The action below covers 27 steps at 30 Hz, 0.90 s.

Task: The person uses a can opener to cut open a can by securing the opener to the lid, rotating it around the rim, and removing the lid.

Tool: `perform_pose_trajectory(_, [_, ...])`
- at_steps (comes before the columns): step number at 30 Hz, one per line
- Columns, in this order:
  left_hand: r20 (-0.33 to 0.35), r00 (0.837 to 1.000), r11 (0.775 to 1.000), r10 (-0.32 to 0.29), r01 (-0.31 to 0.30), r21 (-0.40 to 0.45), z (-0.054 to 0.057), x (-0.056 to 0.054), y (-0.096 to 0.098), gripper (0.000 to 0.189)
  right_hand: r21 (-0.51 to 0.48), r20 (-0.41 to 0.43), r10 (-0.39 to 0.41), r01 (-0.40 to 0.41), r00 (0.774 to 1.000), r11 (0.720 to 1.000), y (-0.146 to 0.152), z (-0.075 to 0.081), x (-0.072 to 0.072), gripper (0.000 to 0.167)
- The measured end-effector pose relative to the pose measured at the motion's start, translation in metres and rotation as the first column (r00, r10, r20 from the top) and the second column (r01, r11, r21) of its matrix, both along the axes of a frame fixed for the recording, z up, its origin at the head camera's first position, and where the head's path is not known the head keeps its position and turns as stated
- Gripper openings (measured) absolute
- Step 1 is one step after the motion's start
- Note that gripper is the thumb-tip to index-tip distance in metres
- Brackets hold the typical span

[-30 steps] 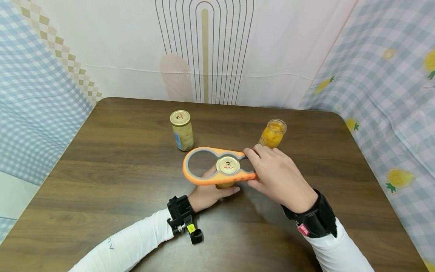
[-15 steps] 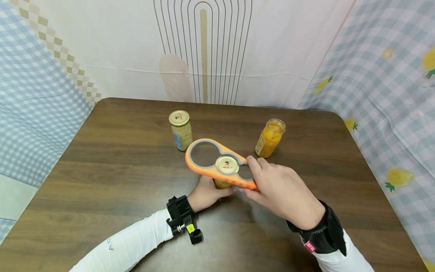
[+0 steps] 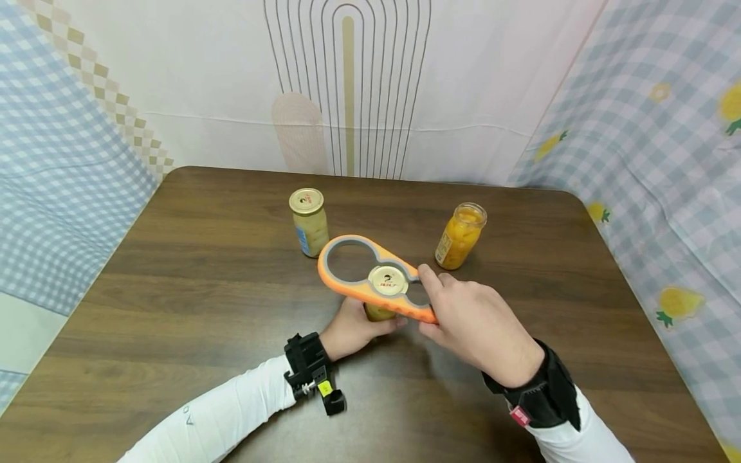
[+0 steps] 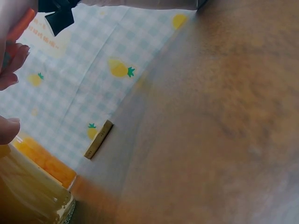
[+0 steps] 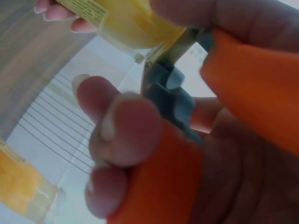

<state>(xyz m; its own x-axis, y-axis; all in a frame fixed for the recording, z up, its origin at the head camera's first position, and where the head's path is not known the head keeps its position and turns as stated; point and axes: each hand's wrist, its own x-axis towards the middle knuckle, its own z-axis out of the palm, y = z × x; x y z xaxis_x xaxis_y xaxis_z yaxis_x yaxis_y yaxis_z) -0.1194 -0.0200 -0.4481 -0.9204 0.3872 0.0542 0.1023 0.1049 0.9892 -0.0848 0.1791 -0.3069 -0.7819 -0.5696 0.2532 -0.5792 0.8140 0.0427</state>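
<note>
My left hand holds a glass jar of pale yellow contents upright on the table, thumb across its near side. A gold lid tops this jar. Around the lid sits an orange jar opener with grey inner grips, slanting down to the right. My right hand grips the opener's handle end. The right wrist view shows the orange handles within the fingers and the grey teeth close by the lid. That view also catches the left fingertips around the jar.
A lidded jar with a gold top stands behind the opener to the left. An uncovered jar of orange-yellow pieces stands behind my right hand. In the left wrist view, a loose gold lid lies on the wooden table.
The right hand has come toward me, turning the opener clockwise from nearly level to slanted. The uncovered jar now shows fully. My left hand and its jar have stayed in place.
</note>
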Motion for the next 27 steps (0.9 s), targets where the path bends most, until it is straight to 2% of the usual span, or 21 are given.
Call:
perform_pose_trajectory(7, [-0.011,1.0,1.0,-0.004,0.004,0.008,0.0006,-0.0005,0.0006,0.059,0.0,0.003,-0.037,0.037,0.999,0.999,-0.002,-0.0019,-0.0023,0.055])
perform_pose_trajectory(27, [0.016,1.0,1.0,-0.012,0.012,0.013,0.0018,0.0005,0.0,0.059,-0.022,0.074,-0.055,0.057,0.996,0.998,0.0002,-0.0022,-0.0067,0.058])
